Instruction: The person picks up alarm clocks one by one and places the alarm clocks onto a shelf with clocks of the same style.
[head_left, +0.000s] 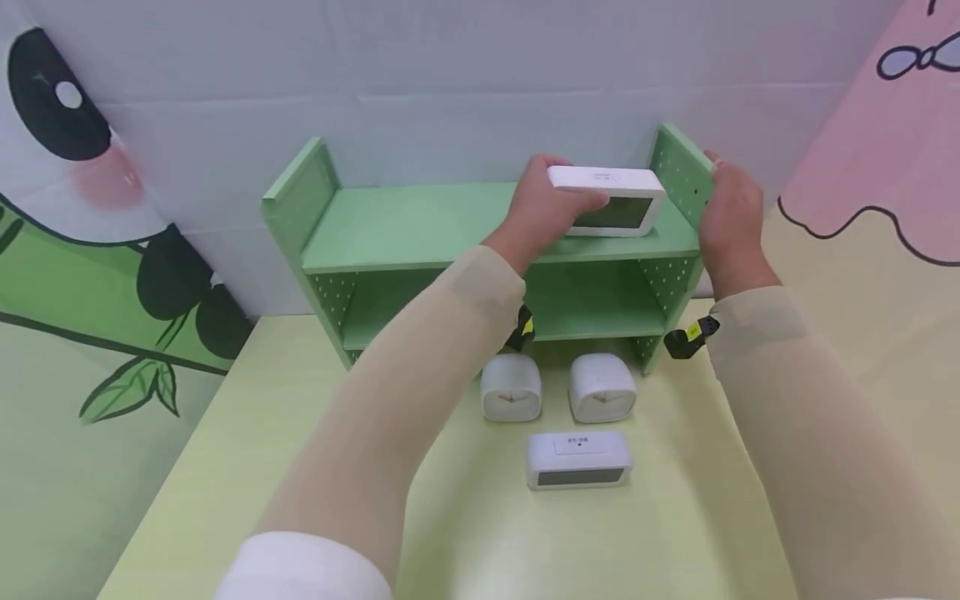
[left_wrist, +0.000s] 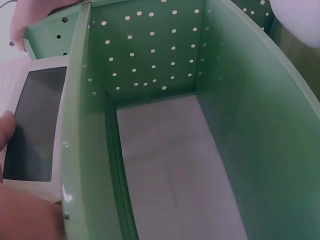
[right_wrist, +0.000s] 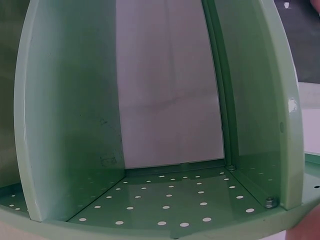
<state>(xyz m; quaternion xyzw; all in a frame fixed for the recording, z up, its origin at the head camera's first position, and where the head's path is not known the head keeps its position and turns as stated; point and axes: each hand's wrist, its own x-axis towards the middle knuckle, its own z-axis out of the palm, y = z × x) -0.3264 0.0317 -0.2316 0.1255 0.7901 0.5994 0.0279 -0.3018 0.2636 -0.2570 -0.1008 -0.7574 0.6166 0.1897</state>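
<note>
My left hand [head_left: 542,208] holds a white digital clock [head_left: 609,178] by its left end, with the thumb across its dark display. The clock is upright over the right part of the top board of a green two-tier shelf [head_left: 420,221]; in the left wrist view its display [left_wrist: 37,120] shows beyond the board's front edge. At the shelf's right side panel [head_left: 678,171], my right hand [head_left: 731,212] grips the front edge from outside. Part of that hand [right_wrist: 305,225] appears in the right wrist view's lower corner.
Two small white dial clocks [head_left: 512,390] [head_left: 602,390] stand on the pale yellow table [head_left: 465,533] before the shelf. Nearer lies another white digital clock [head_left: 579,454]. Behind the shelf is a pale wall cloth [head_left: 465,125] with cartoon figures at both sides.
</note>
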